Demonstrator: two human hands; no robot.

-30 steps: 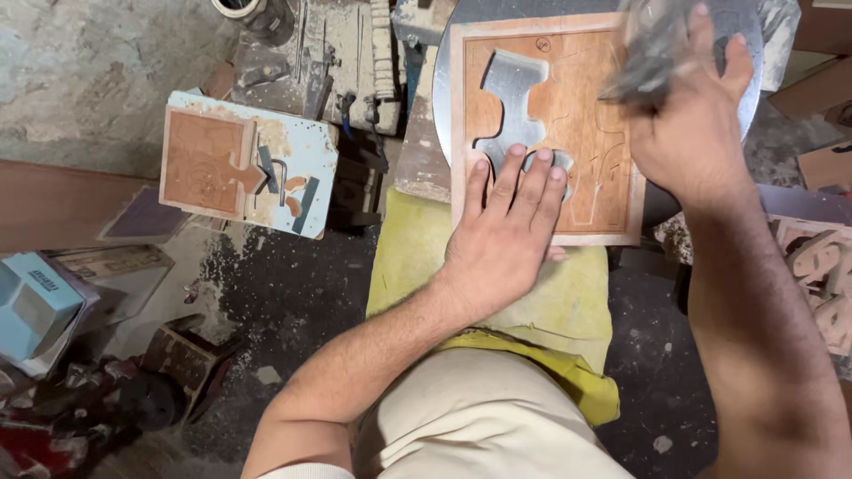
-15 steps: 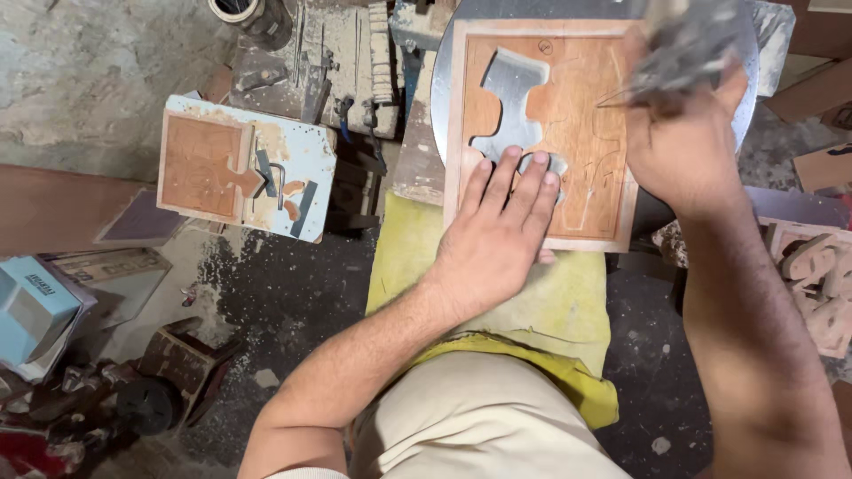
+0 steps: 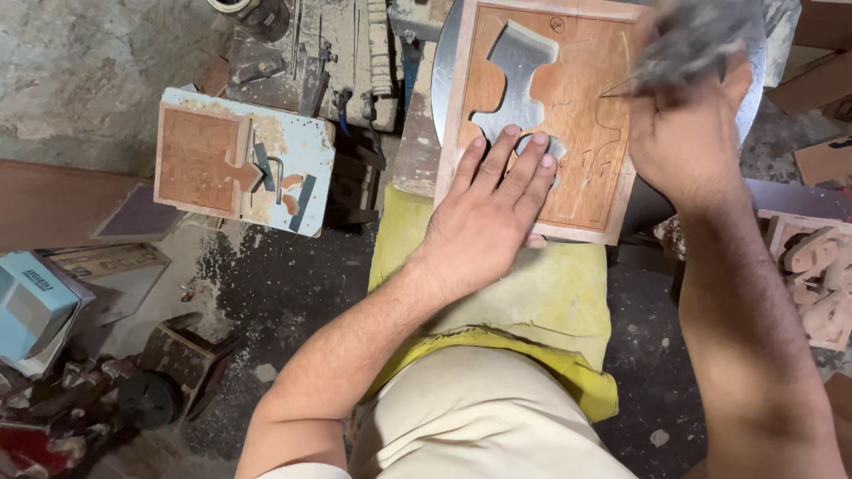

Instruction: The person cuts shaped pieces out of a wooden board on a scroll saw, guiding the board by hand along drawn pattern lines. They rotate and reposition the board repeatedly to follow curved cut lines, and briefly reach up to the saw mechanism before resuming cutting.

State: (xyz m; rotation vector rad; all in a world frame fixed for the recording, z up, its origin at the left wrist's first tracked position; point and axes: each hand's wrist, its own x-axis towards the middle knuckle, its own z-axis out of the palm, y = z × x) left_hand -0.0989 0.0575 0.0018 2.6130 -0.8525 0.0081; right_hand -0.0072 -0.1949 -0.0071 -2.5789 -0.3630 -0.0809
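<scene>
Since a second ago the right hand has shifted slightly over the board's right edge, still fisted on a blurred grey tool | left hand stays flat, fingers spread, pinning the wooden board on the metal disc | cutting continues.

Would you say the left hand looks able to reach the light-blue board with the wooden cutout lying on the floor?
Probably yes: the left hand lies flat on the wooden panel, holding nothing, and nothing stands between it and the light-blue board.

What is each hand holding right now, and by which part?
The right hand grips a blurred grey tool; which part, I cannot tell. The left hand holds nothing, lying flat on the wooden panel.
</scene>
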